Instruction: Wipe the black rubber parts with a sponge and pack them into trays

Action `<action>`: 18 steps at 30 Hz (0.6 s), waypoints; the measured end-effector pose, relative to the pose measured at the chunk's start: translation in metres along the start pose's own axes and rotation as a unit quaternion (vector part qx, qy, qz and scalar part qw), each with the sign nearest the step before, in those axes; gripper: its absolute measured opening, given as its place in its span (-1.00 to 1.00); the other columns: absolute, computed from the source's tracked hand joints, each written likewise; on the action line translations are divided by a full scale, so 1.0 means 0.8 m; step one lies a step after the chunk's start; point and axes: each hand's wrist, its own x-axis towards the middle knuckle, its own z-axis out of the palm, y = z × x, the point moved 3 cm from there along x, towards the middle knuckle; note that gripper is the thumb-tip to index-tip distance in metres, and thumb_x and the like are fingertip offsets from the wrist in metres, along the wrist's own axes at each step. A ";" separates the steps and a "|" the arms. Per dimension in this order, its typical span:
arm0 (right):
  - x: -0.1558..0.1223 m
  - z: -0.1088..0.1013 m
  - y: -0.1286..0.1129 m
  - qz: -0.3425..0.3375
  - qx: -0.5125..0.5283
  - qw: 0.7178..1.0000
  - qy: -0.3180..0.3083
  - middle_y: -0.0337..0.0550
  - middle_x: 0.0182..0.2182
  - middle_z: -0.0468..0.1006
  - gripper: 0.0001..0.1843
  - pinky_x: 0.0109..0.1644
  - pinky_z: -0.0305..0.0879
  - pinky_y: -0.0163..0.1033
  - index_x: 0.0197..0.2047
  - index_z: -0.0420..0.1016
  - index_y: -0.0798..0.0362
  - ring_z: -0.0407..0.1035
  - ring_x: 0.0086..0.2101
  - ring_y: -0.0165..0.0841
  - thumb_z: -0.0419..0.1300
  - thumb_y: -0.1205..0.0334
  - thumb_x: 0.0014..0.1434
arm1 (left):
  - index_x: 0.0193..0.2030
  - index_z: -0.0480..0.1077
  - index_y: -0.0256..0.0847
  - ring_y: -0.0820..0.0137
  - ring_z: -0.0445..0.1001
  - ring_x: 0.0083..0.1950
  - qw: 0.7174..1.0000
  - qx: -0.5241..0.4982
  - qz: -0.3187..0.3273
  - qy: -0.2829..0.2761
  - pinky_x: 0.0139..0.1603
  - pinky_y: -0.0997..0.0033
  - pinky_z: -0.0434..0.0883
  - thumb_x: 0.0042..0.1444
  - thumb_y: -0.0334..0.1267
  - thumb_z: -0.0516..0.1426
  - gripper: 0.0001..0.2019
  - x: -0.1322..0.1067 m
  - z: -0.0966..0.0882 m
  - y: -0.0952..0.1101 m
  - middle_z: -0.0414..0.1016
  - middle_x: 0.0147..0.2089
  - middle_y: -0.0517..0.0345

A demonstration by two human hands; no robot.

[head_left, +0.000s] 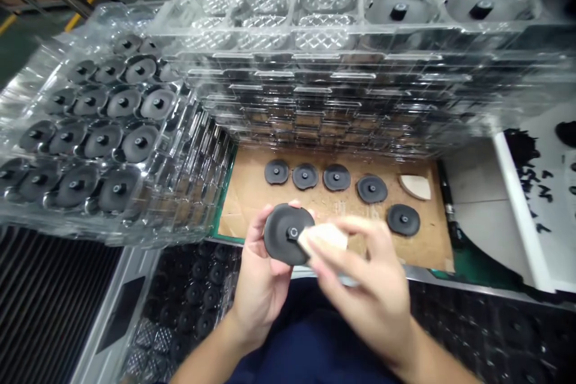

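My left hand is closed round the edge of a black round disc with a small metal hub in its middle, held upright facing me. My right hand is smeared by motion; its fingers pinch a pale beige pad pressed against the disc's right side. Both hands hover just in front of a brown cardboard sheet. On that sheet lie several more black discs in a loose row, and a second pale wedge-shaped pad rests at its right.
A stack of clear plastic trays rises behind the cardboard; its top tray holds two discs. At left, tilted clear trays are full of black discs. A white surface with black scraps lies right. More discs fill dark trays below.
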 end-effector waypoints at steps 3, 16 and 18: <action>-0.001 0.001 -0.001 -0.016 0.033 0.999 -0.019 -0.04 -0.16 0.40 -0.75 -0.13 0.34 -0.13 -0.10 0.56 0.02 0.32 -0.15 -0.26 0.18 0.37 0.16 | -0.16 0.47 0.08 0.27 0.55 -0.05 1.000 -0.008 -0.013 -0.006 -0.05 0.37 0.49 -0.34 -0.37 0.42 -0.47 -0.001 0.000 -0.002 0.59 -0.08 0.26; -0.005 0.002 0.000 -0.012 0.002 1.000 -0.002 -0.04 -0.16 0.40 -0.72 -0.11 0.30 -0.12 -0.07 0.54 0.01 0.31 -0.15 -0.26 0.18 0.38 0.15 | -0.16 0.48 0.06 0.32 0.54 -0.04 1.000 -0.010 -0.022 0.004 -0.08 0.48 0.49 -0.35 -0.34 0.42 -0.49 0.001 0.003 -0.002 0.59 -0.07 0.25; -0.005 0.004 0.003 -0.029 0.019 0.999 -0.008 -0.04 -0.12 0.39 -0.71 -0.11 0.31 -0.10 -0.05 0.54 -0.02 0.30 -0.13 -0.25 0.17 0.36 0.16 | -0.16 0.47 0.09 0.28 0.55 -0.05 0.999 -0.017 -0.034 -0.001 -0.07 0.41 0.50 -0.34 -0.34 0.42 -0.49 0.002 0.003 -0.004 0.59 -0.08 0.28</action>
